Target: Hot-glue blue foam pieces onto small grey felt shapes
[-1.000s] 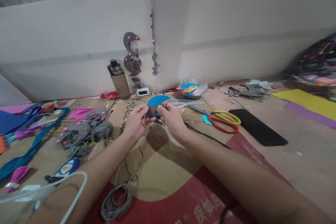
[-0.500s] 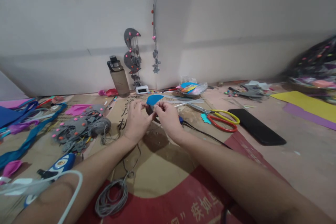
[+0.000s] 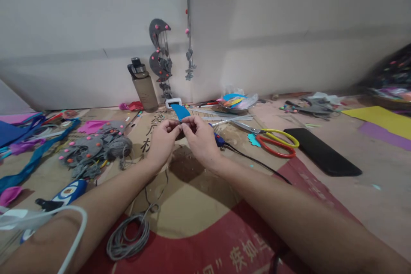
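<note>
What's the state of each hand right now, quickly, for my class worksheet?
Left hand: closed, pinching the blue piece at its lower end.
Right hand: closed, pinching there too; the exact contact is hidden.

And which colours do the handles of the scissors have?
One handle is yellow, the other red-orange, in the head view.

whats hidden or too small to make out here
All in the head view:
Blue piece: lower end hidden by the fingers.
Blue tool: far end behind the right hand.
White clock: reading too small.
White cable: cut off by the bottom edge.
</note>
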Demonstrator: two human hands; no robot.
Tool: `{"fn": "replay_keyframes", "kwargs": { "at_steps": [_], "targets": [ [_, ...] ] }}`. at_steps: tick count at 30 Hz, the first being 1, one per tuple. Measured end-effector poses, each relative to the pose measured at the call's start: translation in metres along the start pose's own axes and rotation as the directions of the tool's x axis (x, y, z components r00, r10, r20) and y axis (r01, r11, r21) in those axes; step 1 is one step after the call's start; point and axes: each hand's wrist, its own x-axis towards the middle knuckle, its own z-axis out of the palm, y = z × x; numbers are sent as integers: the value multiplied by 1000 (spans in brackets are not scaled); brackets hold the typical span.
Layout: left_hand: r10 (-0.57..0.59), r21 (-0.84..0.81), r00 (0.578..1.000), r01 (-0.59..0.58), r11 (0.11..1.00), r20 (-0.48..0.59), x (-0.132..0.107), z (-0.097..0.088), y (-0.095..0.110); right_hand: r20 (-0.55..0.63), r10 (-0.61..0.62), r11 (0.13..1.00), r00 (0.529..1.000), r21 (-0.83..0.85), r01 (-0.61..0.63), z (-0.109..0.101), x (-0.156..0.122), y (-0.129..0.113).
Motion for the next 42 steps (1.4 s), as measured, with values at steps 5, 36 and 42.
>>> {"fn": "replay_keyframes", "kwargs": {
  "at_steps": [5, 36, 42],
  "targets": [
    [-81, -130, 997, 79, 988, -15, 2, 1, -4, -41, -1, 998, 999, 63, 4, 0, 3, 6],
    [-23, 83, 999, 20, 996, 35, 7, -10, 30, -59, -12, 998, 998, -65, 8, -9, 10, 11],
    [81, 122, 993, -91, 988, 86, 12, -22, 35, -47, -115, 969, 992, -224, 101, -10, 10, 14]
  ]
}}
